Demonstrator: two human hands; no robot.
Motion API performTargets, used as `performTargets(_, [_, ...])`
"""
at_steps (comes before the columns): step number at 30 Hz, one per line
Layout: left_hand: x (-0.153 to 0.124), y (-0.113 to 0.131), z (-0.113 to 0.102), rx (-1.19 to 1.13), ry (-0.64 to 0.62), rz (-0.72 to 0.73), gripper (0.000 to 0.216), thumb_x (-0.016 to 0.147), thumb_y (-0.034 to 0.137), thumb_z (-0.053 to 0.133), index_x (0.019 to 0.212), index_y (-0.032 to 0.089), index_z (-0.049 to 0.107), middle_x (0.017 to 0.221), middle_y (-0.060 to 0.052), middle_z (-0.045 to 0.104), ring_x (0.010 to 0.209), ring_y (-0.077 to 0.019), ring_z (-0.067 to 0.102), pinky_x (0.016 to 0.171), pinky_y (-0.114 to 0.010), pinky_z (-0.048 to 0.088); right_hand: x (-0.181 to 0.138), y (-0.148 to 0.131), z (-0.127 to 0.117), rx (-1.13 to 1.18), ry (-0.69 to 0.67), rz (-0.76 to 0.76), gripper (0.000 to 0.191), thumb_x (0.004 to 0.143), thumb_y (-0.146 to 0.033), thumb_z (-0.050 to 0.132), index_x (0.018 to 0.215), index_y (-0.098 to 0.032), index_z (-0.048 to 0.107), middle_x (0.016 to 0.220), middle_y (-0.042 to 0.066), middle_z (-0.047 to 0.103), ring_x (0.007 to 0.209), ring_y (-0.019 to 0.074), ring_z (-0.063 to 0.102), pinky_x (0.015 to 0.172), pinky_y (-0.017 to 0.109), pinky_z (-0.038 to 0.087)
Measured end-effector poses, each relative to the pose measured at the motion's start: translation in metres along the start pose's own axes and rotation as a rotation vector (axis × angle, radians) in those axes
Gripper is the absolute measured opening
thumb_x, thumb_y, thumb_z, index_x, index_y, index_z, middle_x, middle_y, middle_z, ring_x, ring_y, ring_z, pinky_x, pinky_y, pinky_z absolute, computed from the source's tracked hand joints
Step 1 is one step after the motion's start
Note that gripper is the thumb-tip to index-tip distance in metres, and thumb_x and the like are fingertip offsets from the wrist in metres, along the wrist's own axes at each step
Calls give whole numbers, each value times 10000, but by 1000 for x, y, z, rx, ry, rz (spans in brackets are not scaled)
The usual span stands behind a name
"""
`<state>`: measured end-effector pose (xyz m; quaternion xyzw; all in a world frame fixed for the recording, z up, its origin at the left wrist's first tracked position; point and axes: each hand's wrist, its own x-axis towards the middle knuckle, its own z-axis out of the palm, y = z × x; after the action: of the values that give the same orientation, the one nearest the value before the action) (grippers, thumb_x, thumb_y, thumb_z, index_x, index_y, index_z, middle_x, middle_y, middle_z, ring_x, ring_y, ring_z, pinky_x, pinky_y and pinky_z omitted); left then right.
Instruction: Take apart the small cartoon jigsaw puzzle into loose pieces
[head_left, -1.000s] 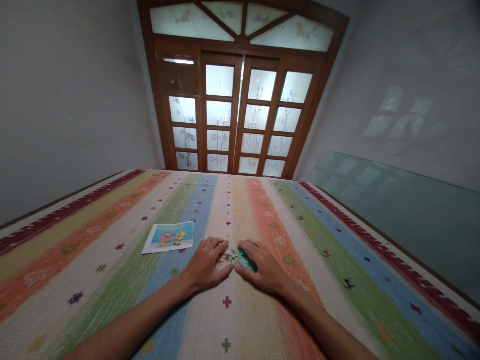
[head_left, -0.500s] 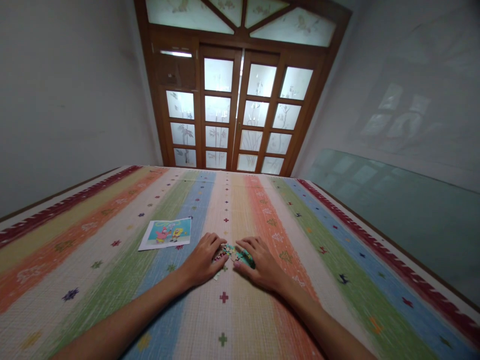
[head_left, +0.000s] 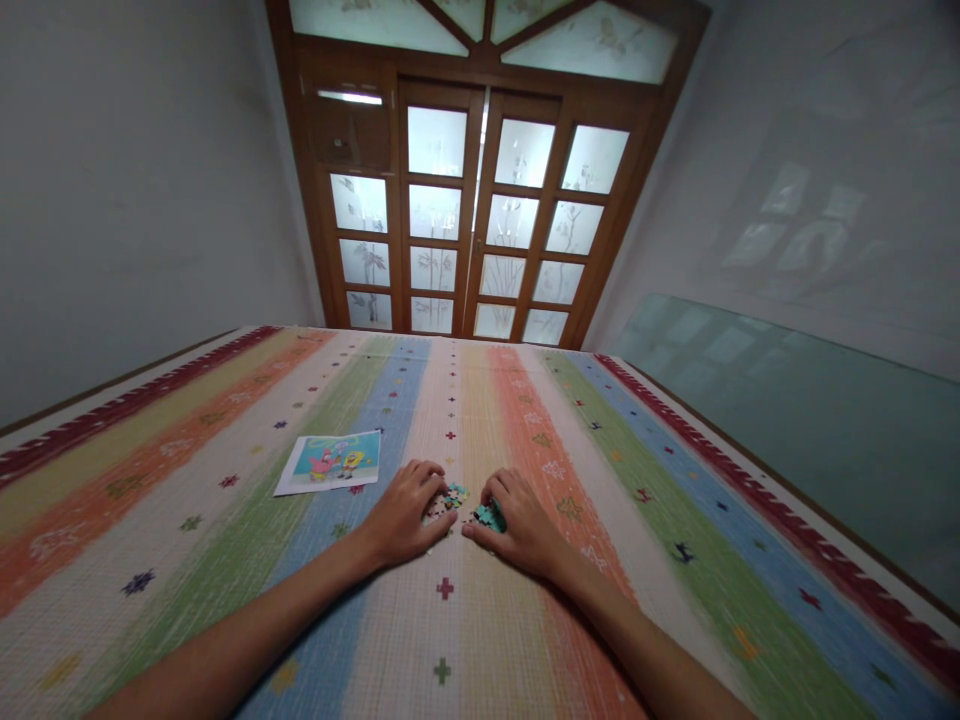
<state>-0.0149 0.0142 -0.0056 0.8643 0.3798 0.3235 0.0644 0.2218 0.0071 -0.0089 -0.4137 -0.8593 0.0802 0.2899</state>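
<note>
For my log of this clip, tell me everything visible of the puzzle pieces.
The puzzle pieces are small, loose, teal and pale-coloured, perhaps cardboard. They lie in two heaps on the striped cloth, one curved round by the left hand, the other, mostly teal, by the right hand; both are partly hidden and finger contact is unclear.

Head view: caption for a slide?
Left hand and right hand cupped around puzzle pieces on a striped tablecloth, cartoon picture at left.

single head-worn cam, wide view, looking forward and down along striped tablecloth (head_left: 405, 640), left hand (head_left: 409, 515) and right hand (head_left: 521, 525) near, low centre, wooden doors (head_left: 514, 190) far, top centre, side walls (head_left: 135, 200) flanking
</note>
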Motion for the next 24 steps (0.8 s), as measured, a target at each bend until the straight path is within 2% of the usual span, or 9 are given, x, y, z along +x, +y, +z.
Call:
performTargets(6, [1, 1, -2, -36, -72, -48, 131, 926, 308, 603, 902, 200, 533, 885, -46, 606, 829, -227, 552, 778, -365, 469, -1, 0, -1, 57, -11, -20, 261, 898, -359, 753, 943, -198, 552, 929, 52, 586, 850, 220, 556, 757, 341, 442])
performTargets(9, [0, 0, -1, -50, -67, -21, 126, 958, 294, 564, 1024, 187, 580, 958, -66, 626, 886, -235, 570, 828, -376, 477, -2, 0, 0, 61, -17, -43, 241, 917, -350, 736, 1039, -191, 602, 982, 67, 593, 897, 227, 581, 792, 343, 460])
performTargets(12, [-1, -2, 1, -6, -77, 28, 260, 981, 288, 546, 1212, 182, 604, 1059, -99, 627, 989, -265, 575, 908, -420, 474, -3, 0, 0, 30, -33, -64, 201, 940, -366, 709, 1028, -196, 647, 978, 68, 582, 897, 227, 584, 803, 348, 467])
performTargets(14, [0, -2, 1, 14, -94, 31, 259, 988, 291, 541, 1207, 181, 623, 1058, -104, 616, 1001, -273, 568, 907, -425, 475, -3, 0, 0, 16, -28, -62, 195, 941, -376, 706, 939, -192, 643, 959, 67, 579, 879, 223, 579, 787, 344, 463])
performTargets(19, [1, 0, -2, -21, -112, -6, 129, 955, 290, 565, 999, 178, 610, 1014, -90, 616, 959, -262, 563, 884, -420, 479, -3, 0, 1, -13, -4, -53, 278, 932, -391, 715, 816, -201, 549, 887, 48, 572, 794, 202, 543, 706, 316, 421])
performTargets(24, [1, 0, -2, -13, -123, 30, 266, 940, 265, 558, 1186, 176, 612, 1134, -117, 626, 1051, -286, 564, 959, -458, 465, -3, 1, 3, -37, -1, -68, 283, 934, -391, 716, 831, -202, 532, 830, 27, 574, 739, 187, 527, 661, 300, 383])
